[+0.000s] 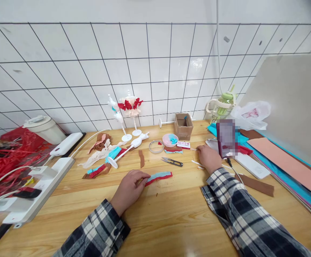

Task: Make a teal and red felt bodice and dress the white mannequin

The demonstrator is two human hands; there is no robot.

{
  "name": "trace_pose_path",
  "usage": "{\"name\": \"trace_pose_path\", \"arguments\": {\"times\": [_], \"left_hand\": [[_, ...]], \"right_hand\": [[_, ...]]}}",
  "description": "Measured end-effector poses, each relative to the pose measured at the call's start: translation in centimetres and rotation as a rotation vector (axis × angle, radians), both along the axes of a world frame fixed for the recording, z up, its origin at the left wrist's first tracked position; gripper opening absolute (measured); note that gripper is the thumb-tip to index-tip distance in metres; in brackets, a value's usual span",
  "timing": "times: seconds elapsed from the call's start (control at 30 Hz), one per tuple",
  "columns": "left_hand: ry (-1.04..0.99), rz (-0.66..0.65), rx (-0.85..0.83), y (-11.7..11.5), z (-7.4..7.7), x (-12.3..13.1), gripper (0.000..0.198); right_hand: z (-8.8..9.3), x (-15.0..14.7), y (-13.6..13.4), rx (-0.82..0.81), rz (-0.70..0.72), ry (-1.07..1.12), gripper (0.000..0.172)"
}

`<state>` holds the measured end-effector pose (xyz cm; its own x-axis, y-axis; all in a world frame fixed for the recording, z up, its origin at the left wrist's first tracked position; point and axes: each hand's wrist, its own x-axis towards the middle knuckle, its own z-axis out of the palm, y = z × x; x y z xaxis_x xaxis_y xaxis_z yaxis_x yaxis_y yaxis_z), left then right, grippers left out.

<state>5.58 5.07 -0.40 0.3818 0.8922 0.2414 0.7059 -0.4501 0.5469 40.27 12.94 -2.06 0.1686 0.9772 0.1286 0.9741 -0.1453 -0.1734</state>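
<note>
My left hand [131, 188] pinches the left end of a narrow light blue and red strip [161, 176], crepe paper or cloth, lying on the table. My right hand [209, 159] rests beyond it, fingertips bent down beside a thin pale stick [193, 149]; what they hold is hidden. Between the hands lie black thread snips [173, 162]. Behind these are a similar strip [173, 150], a small pink bowl [166, 143] with blue scraps and a metal ring [150, 147]. A white miniature dress form [137, 141] lies on its side, left of the ring.
Two miniature dress forms, one bluish [116, 111], one in red and cream ruffles [131, 105], stand by the tiled wall. A cardboard box [183, 132] is right of them. A phone [225, 138] and coloured sheets [286, 157] lie right; a power strip [47, 185] lies left.
</note>
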Motion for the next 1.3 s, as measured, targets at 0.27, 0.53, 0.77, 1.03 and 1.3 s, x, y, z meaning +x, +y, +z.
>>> {"name": "trace_pose_path", "arguments": {"times": [0.27, 0.53, 0.77, 1.03, 1.3], "left_hand": [[0.001, 0.008, 0.009, -0.2, 0.0, 0.0, 0.022], [0.0, 0.003, 0.007, -0.1, -0.2, 0.1, 0.022], [-0.002, 0.005, 0.008, -0.2, -0.2, 0.0, 0.021], [-0.005, 0.024, 0.009, 0.0, -0.2, -0.3, 0.021], [-0.038, 0.021, -0.037, 0.3, -0.3, -0.2, 0.02]], "right_hand": [[0.2, 1.3, 0.2, 0.022, -0.021, 0.098, 0.03], [-0.1, 1.4, -0.5, -0.033, 0.056, -0.079, 0.039], [0.4, 0.8, -0.2, -0.011, 0.045, -0.059, 0.028], [-0.4, 1.2, 0.1, 0.081, 0.143, 0.074, 0.034], [1.3, 0.2, -0.4, 0.175, 0.064, 0.186, 0.024]]}}
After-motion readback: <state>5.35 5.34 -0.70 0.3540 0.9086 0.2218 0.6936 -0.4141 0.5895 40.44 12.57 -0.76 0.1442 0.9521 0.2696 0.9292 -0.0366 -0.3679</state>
